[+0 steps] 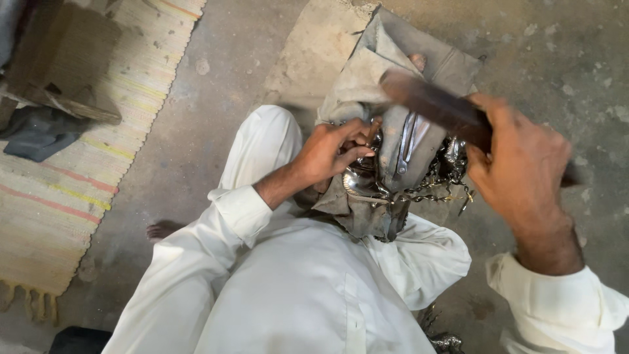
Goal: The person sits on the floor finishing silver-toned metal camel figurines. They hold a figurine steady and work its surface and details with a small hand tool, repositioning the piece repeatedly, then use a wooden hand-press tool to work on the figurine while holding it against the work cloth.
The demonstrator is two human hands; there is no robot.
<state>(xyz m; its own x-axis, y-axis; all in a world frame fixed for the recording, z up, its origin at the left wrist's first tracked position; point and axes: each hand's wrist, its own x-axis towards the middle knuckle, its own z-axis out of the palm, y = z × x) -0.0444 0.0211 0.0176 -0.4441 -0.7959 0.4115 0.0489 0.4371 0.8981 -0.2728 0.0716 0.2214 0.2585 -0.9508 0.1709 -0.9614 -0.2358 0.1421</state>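
A shiny metal piece (359, 178) is lying on a grey cloth-covered block (400, 141) between the seated person's knees, and a chain (439, 190) is trailing from the block's right side. The left hand (331, 152) is pinching the piece against the block, fingers closed on it. The right hand (517, 164), right of the block, is gripping a dark mallet (432, 101), blurred above the block: the striking step, it seems. The next blow needs the pinch steady and fingers clear. A striped mat (78, 164) is lying well left of the block.
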